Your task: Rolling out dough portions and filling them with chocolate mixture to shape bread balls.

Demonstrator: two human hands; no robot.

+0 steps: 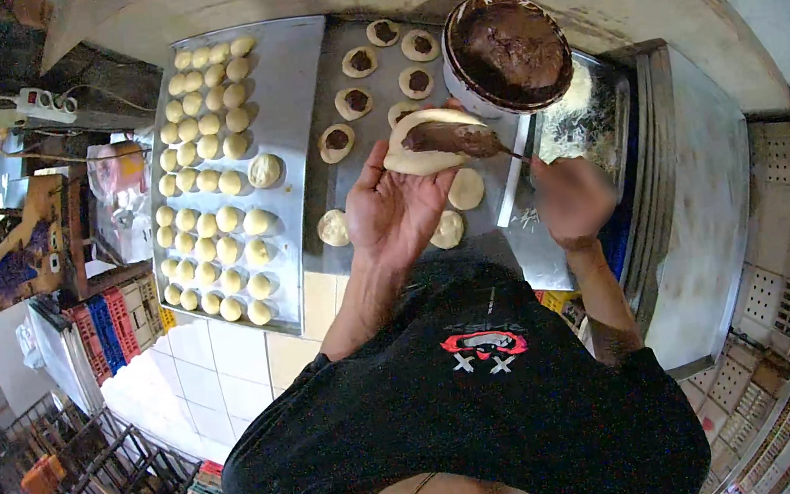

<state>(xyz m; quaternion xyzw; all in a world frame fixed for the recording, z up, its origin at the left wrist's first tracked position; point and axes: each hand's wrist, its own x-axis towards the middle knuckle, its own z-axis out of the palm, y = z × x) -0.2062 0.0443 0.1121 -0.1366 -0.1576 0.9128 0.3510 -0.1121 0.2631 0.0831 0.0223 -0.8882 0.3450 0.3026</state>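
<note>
My left hand (395,209) is closed from below on a flattened dough round (403,160), palm up. My right hand (575,201), blurred by motion, grips the thin handle of a spatula (515,155). Its blade lies over the dough, coated in dark brown paste. Just beyond stands a round tub (459,86) holding more of this chocolate-like paste (513,46). On the metal worktop (346,188) under my hands lie several dough rounds (355,103) topped with brown dabs. Nearer to me are plain rounds (465,189).
Left of the worktop, a metal tray (286,80) carries rows of small dough balls (209,123). A tray with white flour (581,135) sits right of the tub. Stacked trays (649,151) stand farther right. A power strip (45,102) and plastic crates (118,321) are at the left.
</note>
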